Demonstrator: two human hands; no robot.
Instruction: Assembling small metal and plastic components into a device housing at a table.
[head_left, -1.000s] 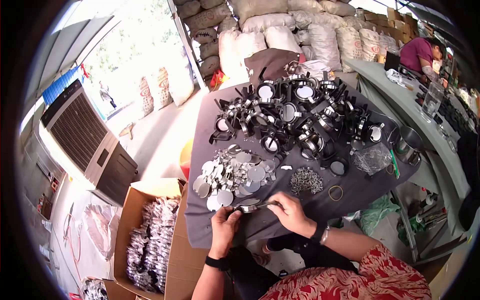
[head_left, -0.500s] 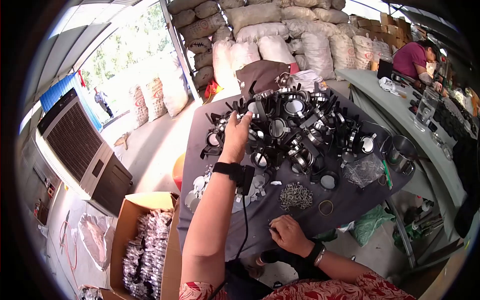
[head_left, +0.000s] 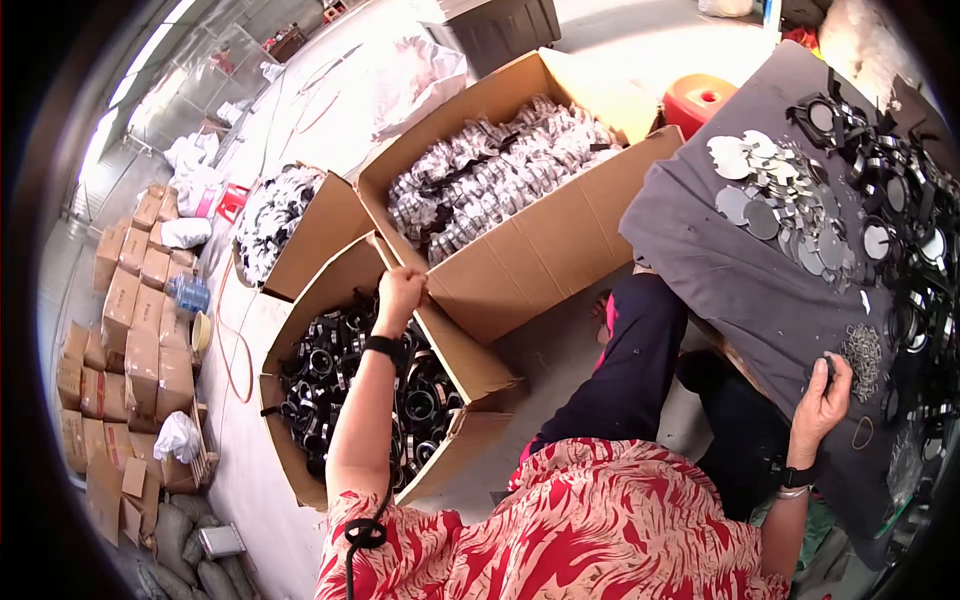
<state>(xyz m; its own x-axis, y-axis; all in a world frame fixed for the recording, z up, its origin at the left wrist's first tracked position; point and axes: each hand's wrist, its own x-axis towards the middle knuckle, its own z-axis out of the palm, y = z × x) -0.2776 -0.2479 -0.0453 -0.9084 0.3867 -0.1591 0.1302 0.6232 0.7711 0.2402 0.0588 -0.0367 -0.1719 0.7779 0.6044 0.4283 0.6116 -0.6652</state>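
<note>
My left hand [head_left: 400, 298] is closed on the upper edge of a cardboard box [head_left: 300, 478] at my left. Inside that box lie many black ring-shaped clamp parts [head_left: 420, 405]. My right hand [head_left: 826, 395] rests at the table's near edge, thumb and fingers pinched together; a small dark thing seems to show between them, too little to name. Beside it is a heap of small screws [head_left: 862, 360] and a thin tan ring [head_left: 862, 432]. Farther along the grey-covered table [head_left: 690, 215] lie loose round discs [head_left: 790, 205] and a pile of black clamps with metal rings [head_left: 895, 195].
A large carton [head_left: 540, 285] of plastic-wrapped parts [head_left: 500, 165] stands past the box, with another carton [head_left: 310, 235] left of it. A red stool [head_left: 697, 100] is by the table corner. Stacked cartons [head_left: 140, 320] and a red hose [head_left: 240, 350] are at far left.
My view has swung left and down. My left hand has left the clamp pile on the table and come to the box edge. My right hand stays by the screws, still pinched.
</note>
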